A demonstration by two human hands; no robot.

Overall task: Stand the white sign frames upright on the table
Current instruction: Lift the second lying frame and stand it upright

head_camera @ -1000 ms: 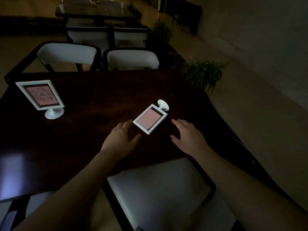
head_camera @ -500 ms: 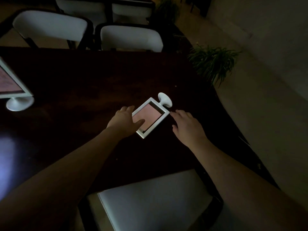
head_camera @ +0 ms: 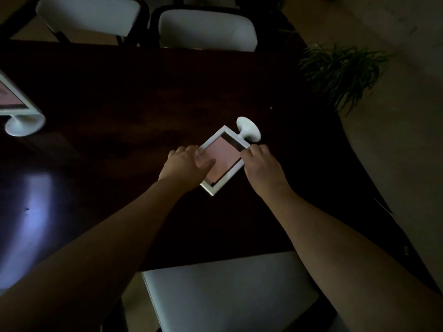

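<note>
Fingers: the left hand [head_camera: 185,164] lies over the near left edge of the flat frame [head_camera: 227,164], thumb across the pink insert, fingers curled at the frame's outer side; reads as a grip on that edge, though whether the fingertips are under it is hidden. The right hand [head_camera: 260,167] has its fingers bent onto the frame's right edge near the foot end, touching the white border; a pinch seems likely, not certain in this dim light.

Frame lies face up on the dark table [head_camera: 119,92], right of centre, set diagonally. Its round foot [head_camera: 248,129] points away from the person, toward the far right.

Two hands on opposite edges look placed to tip the frame up onto its foot without it sliding on the glossy top. The job looks about half done, judging from what shows.

Second frame [head_camera: 14,101] at the left edge of view, already standing on its foot, partly cut off.

Containers: none in sight. Each frame holds a pinkish card; print unreadable.

White chairs [head_camera: 206,29] beyond the table, another [head_camera: 227,295] near the person. Potted plant [head_camera: 342,65] on the floor, right.
</note>
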